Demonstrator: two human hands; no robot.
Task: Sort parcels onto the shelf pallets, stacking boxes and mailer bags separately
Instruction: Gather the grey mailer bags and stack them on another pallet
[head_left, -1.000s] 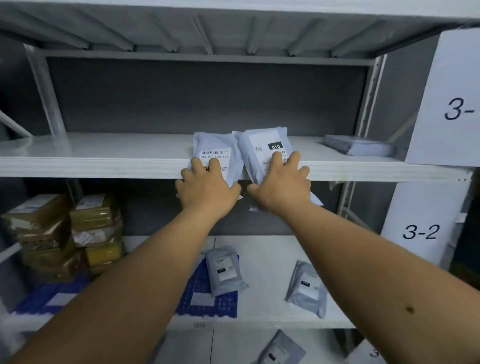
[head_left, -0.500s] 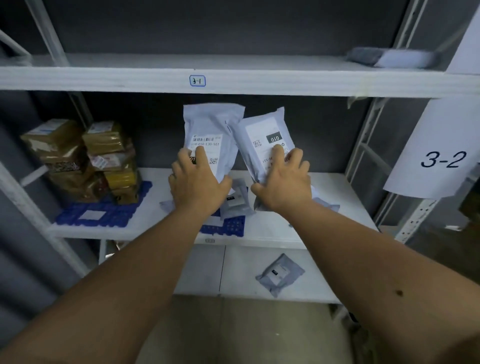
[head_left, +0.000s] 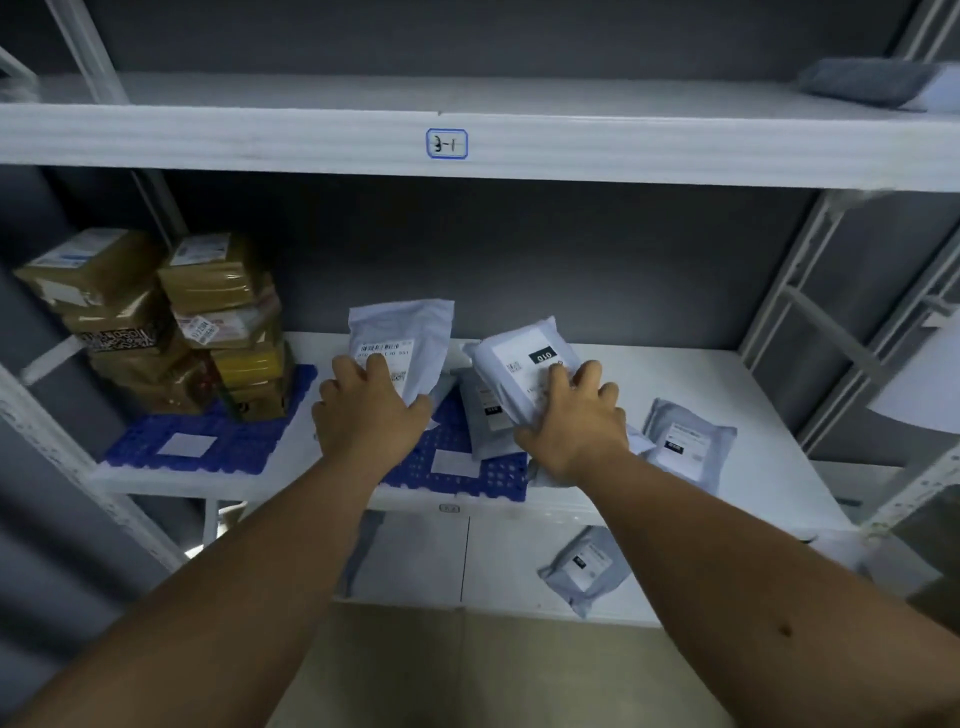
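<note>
My left hand (head_left: 366, 415) grips a pale grey mailer bag (head_left: 410, 343) with a barcode label, held upright over a blue pallet (head_left: 457, 475) on the middle shelf. My right hand (head_left: 574, 428) grips a second pale mailer bag (head_left: 524, 358) marked 010, tilted and low over the same pallet. A darker grey mailer bag (head_left: 488, 415) lies on that pallet between my hands. Brown taped boxes (head_left: 171, 322) are stacked on another blue pallet (head_left: 202, 441) at the left.
One grey mailer bag (head_left: 685, 441) lies on the white shelf board (head_left: 753, 395) to the right of the pallet, another mailer bag (head_left: 584, 566) on the shelf below. A grey parcel (head_left: 872, 83) rests on the upper shelf, whose front edge carries a label (head_left: 447, 144). Metal uprights flank both sides.
My hands have carried the two mailer bags down from the upper shelf to the middle shelf, and they now hang low over the blue pallet. My view has tilted downward.
</note>
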